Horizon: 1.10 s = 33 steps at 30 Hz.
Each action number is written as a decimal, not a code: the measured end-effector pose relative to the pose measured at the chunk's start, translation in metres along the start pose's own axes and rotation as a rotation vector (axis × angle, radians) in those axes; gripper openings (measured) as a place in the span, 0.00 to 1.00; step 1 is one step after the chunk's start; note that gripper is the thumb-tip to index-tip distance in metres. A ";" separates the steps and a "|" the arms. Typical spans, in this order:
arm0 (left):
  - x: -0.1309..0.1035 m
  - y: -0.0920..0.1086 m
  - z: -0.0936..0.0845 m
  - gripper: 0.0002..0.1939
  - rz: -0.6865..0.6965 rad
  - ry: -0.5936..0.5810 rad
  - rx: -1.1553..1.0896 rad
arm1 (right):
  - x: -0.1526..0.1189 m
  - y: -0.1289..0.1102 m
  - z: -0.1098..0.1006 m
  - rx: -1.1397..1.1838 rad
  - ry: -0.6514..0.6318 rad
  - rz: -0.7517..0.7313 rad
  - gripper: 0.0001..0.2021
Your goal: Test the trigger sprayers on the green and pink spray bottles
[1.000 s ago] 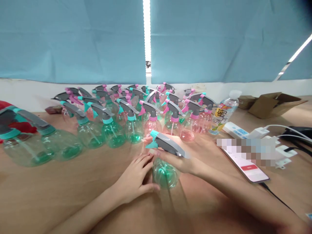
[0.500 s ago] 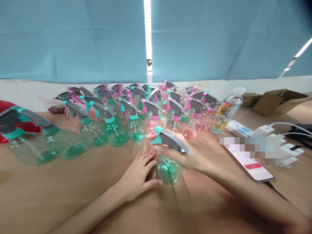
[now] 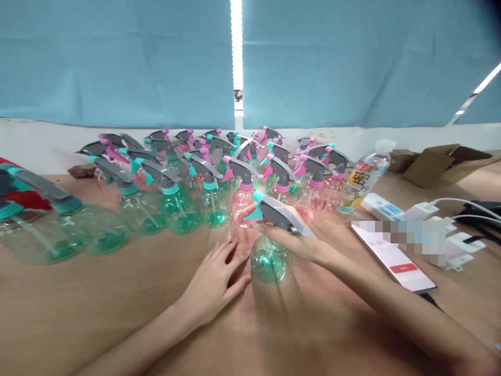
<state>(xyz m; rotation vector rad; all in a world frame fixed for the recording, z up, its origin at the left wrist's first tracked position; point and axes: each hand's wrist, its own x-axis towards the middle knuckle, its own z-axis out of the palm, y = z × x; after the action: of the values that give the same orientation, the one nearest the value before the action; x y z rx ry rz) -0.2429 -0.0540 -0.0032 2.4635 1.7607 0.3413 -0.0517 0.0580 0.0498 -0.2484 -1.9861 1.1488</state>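
Observation:
A spray bottle with a clear green body and a grey and turquoise trigger head stands in front of me. My right hand is wrapped round its neck, just under the head, which points to the left. Part of the collar is hidden by the fingers. My left hand lies on the table to the left of this bottle, fingers stretched out and holding nothing. Its fingertips are near the bottle's side, with a small gap. Behind both hands stand green spray bottles and pink spray bottles.
Several more spray bottles fill the back and left of the brown table. On the right are a drink bottle, a power strip with plugs and cables, and a phone. A cardboard box lies behind them.
My right hand and the spray bottle have shifted slightly up and away from me. My left hand has drawn a little left, off the bottle's side. The view has turned slightly.

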 end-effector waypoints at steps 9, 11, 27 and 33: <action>-0.001 -0.004 0.005 0.24 -0.012 0.023 0.002 | -0.002 0.003 0.004 0.044 -0.006 0.037 0.24; -0.001 -0.004 0.004 0.24 -0.013 0.011 0.006 | -0.002 0.003 0.004 0.041 -0.007 0.027 0.24; 0.004 0.008 -0.036 0.23 -0.092 0.426 -0.406 | -0.008 -0.019 0.031 -0.237 0.264 0.094 0.30; 0.031 0.050 -0.079 0.39 -0.111 0.380 -0.556 | -0.028 -0.014 0.065 -0.300 0.224 -0.040 0.47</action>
<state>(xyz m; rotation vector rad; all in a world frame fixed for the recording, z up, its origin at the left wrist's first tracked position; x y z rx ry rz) -0.2057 -0.0458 0.0876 1.9839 1.6148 1.1717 -0.0773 -0.0062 0.0291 -0.4686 -1.9465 0.7580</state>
